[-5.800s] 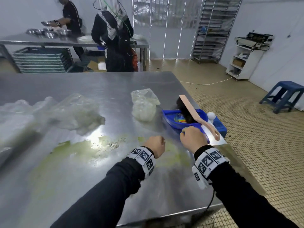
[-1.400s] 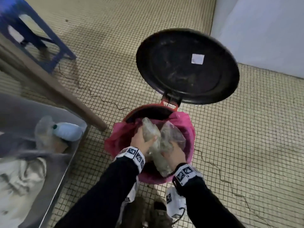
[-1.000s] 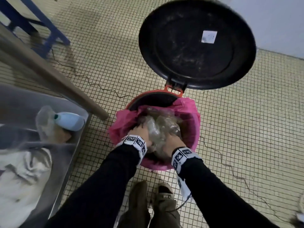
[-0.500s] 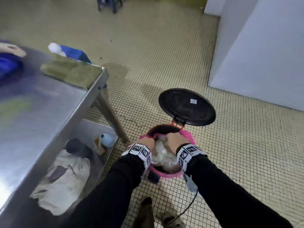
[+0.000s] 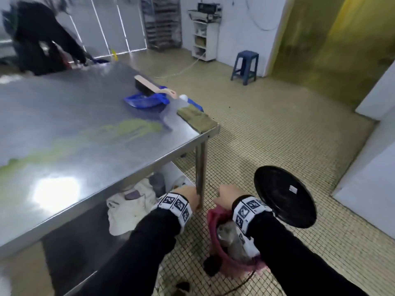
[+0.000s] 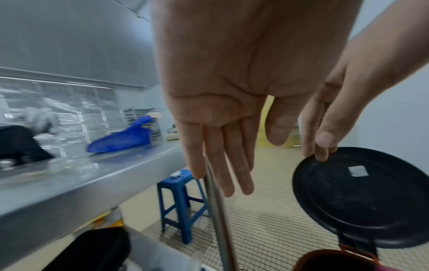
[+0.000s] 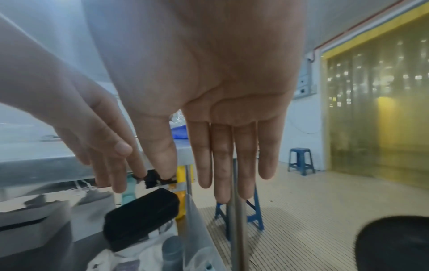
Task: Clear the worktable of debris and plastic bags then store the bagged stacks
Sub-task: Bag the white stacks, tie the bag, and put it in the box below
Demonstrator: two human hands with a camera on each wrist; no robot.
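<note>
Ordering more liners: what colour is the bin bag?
Pink bin bag, clearest in the head view.

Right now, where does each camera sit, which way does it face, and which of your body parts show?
Head: on the head, looking forward and down over the steel worktable and pink-lined bin; both sleeves, left hand and right hand show.
Left wrist: along the open left palm toward the black bin lid; the right hand's fingers show too.
Right wrist: along the open right palm toward the table leg; left fingers intrude.
Shared: the blue stool appears in all three.
</note>
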